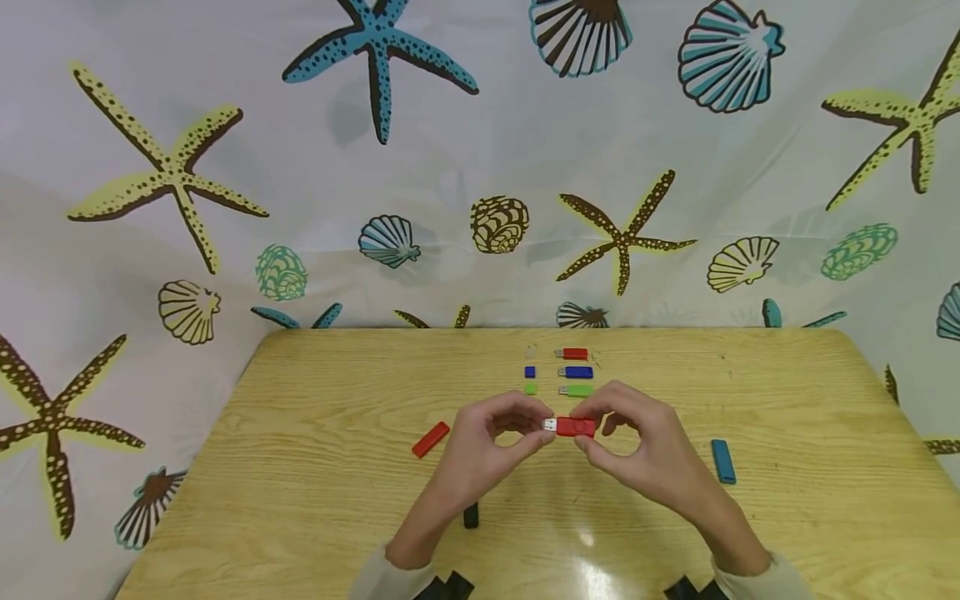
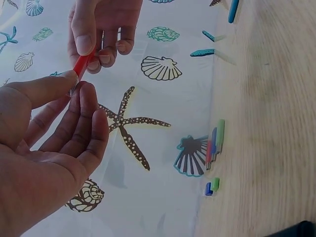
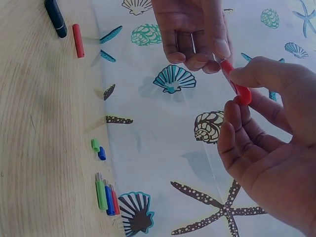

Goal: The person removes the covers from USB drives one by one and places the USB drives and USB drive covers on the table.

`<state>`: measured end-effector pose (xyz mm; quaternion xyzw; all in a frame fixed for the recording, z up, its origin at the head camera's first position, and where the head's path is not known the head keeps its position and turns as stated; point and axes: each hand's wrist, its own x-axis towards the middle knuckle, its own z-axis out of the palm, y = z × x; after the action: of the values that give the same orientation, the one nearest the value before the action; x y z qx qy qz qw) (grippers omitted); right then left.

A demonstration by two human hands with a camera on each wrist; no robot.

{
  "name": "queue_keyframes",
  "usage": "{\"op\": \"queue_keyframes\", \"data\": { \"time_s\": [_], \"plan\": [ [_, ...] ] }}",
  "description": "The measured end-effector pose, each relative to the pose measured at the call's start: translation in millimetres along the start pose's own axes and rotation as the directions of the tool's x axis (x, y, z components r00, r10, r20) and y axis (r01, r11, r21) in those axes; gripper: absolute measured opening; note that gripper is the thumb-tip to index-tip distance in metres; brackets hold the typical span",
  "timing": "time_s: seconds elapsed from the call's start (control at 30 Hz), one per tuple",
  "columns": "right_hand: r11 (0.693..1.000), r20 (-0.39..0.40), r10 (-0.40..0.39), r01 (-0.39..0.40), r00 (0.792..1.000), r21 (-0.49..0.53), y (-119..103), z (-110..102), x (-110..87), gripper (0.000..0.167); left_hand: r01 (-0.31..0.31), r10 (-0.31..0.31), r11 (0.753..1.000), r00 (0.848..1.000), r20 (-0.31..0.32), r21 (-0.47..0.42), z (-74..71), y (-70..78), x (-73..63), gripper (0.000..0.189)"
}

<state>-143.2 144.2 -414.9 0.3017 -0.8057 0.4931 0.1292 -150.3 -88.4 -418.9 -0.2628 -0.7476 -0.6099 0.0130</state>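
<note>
Both hands meet over the table in the head view, holding a red USB flash drive (image 1: 576, 427) between them. My right hand (image 1: 637, 437) pinches its red body between thumb and fingers. At the pale plug end, my left hand (image 1: 487, 433) pinches with thumb and fingertips. The right wrist view shows the drive (image 3: 243, 93) tilted between the two hands, its plug end partly hidden by fingertips. Just beyond the hands lie a red drive (image 1: 575, 354), a blue drive (image 1: 579, 372) and a green drive (image 1: 579, 390), plugs exposed. Left of them sit a blue cap (image 1: 530, 372) and a green cap (image 1: 530, 389).
A red stick-shaped piece (image 1: 431, 439) lies left of the hands, and a black one (image 1: 471, 515) is partly behind the left forearm. Out to the right is a teal-blue one (image 1: 723, 462). A shell-and-starfish cloth (image 1: 450, 167) rises behind the wooden table (image 1: 315, 433).
</note>
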Motion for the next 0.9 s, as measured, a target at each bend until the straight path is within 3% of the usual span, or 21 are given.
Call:
{"op": "queue_keyframes", "data": {
  "time_s": [0.4, 0.9],
  "plan": [
    [1.0, -0.008, -0.025, 0.025, 1.0, 0.004, -1.2, 0.5, 0.3, 0.031, 0.083, -0.081, 0.99, 0.996, 0.026, -0.11, -0.7, 2.9, 0.1, 0.015],
    [0.999, 0.0, -0.034, 0.034, 0.999, 0.002, 3.8, 2.1, -0.6, 0.029, 0.152, -0.148, 0.971, 0.988, 0.037, -0.182, 0.2, 0.1, 0.1, 0.014]
  ]
}}
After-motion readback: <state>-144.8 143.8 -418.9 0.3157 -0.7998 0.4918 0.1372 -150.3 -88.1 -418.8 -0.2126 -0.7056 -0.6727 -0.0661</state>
